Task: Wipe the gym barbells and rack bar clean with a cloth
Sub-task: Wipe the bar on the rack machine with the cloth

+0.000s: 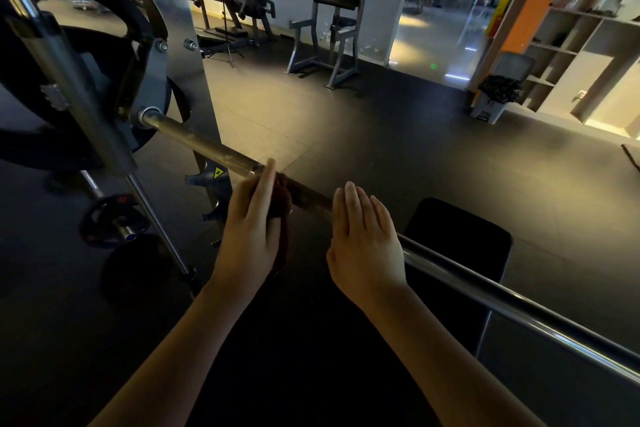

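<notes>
Bar (pixel 207 146): a round steel shaft running on a diagonal from a collar at upper left to the lower right edge. It is dull and scuffed near the collar, and smooth with bright highlights toward the right.

Cloth (pixel 284 199): dark reddish and soft, bunched around the bar at mid-length, with a tail hanging below.

Left hand (pixel 249 229): grips the cloth against the bar. The index finger lies straight along it; the other fingers are hidden.

Right hand (pixel 363 239): flat, with fingers straight and together, the palm laid over the bar just right of the cloth, holding nothing.

Large plate (pixel 86 55): a black disc with cut-out grips, mounted at the bar's left end. A slim chrome rod (pixel 156 218) slants in front of it. A small plate (pixel 110 222) sits lower, on a short stub.

Bench pad (pixel 460 239): black, with rounded corners, below the bar.

Floor (pixel 381 135): dark matte tiles. A grey bin (pixel 495 111) with a black liner stands well apart, by the shelves.
</notes>
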